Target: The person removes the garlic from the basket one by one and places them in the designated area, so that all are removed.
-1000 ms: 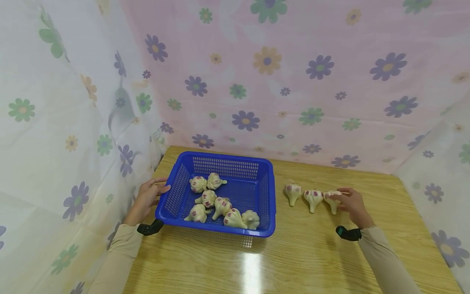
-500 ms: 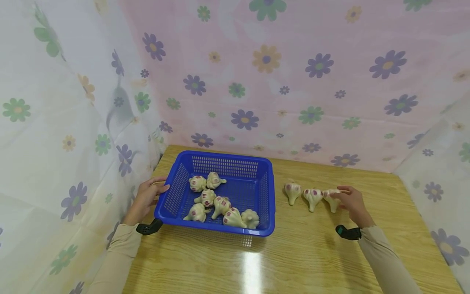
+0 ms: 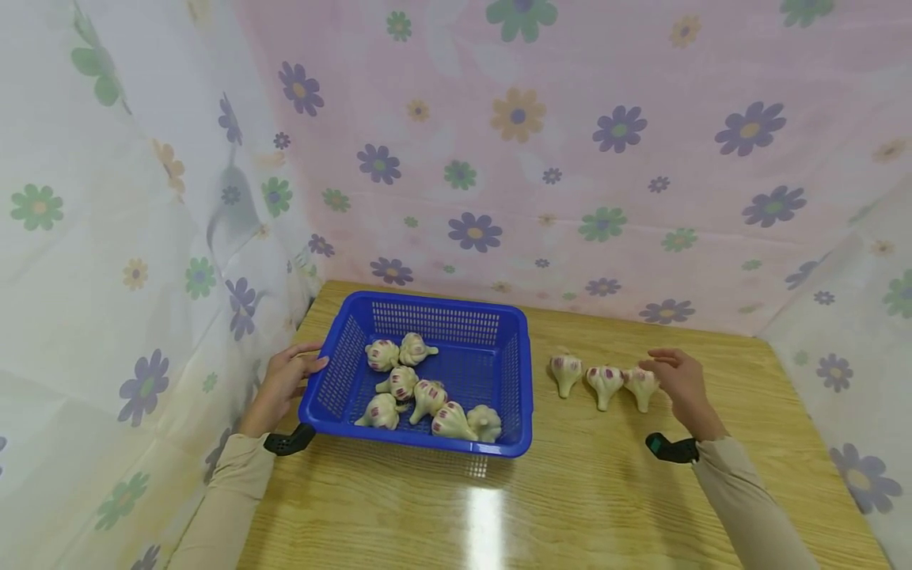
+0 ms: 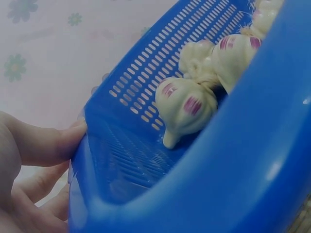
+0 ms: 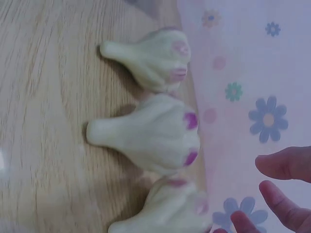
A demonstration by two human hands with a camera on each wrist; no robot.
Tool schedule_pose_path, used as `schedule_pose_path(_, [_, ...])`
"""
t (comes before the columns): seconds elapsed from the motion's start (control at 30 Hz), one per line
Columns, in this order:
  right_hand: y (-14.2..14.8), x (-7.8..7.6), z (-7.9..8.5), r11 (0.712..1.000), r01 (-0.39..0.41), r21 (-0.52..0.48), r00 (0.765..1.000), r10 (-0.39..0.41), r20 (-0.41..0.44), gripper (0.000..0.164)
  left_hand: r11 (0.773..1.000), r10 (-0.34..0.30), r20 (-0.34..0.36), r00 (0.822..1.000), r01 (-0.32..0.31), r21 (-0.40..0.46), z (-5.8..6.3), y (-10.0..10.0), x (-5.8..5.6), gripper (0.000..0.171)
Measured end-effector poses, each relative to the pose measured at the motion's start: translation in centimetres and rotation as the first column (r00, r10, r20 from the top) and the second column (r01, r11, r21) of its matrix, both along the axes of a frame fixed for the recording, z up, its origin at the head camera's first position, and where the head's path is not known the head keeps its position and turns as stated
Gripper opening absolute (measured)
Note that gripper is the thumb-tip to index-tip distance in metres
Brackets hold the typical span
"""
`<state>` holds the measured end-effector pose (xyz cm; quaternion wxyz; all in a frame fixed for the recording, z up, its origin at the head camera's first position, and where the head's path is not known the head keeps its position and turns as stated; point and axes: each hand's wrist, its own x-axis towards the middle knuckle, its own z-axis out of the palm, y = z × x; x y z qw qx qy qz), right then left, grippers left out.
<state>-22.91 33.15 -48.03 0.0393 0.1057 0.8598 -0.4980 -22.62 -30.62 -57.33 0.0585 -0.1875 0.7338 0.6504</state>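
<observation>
At the left, my left hand [image 3: 283, 381] grips the short side of a blue plastic basket [image 3: 420, 442], thumb on the rim and fingers along the outside. Several garlic bulbs [image 3: 428, 398] with purple patches lie inside it; the left wrist view shows one bulb [image 4: 184, 108] by the slotted wall. To the basket's right, a left bulb [image 3: 566, 373], a middle bulb [image 3: 604, 384] and a right bulb [image 3: 642, 385] form a row, stems toward me. My right hand [image 3: 685, 389] is beside the right bulb, its fingers loosely bent, parted and holding nothing.
A wooden table [image 3: 570, 499] carries everything. Flower-patterned cloth [image 3: 541, 198] hangs behind it, with more at both sides; the left cloth is close by my left arm. A black wrist camera [image 3: 672, 449] is strapped to my right wrist.
My right hand has come off the right garlic bulb, lifting slightly up and away, so the bulb shows more fully. The left hand, basket and row of bulbs stay in place.
</observation>
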Motion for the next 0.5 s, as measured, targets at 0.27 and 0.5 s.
schedule_pose_path(0.27, [-2.5, 0.6, 1.7, 0.993, 0.114, 0.017, 0.979, -0.110, -0.173, 0.037, 0.997, -0.051, -0.033, 0.998, 0.053, 0.048, 2.1, 0.9, 1.1, 0.061])
schedule_pose_path(0.5, [-5.5, 1.2, 4.2, 0.996, -0.087, -0.033, 0.961, 0.075, -0.267, 0.038, 1.000, -0.013, -0.024, 1.000, 0.014, 0.019, 0.1, 0.1, 0.2, 0.064])
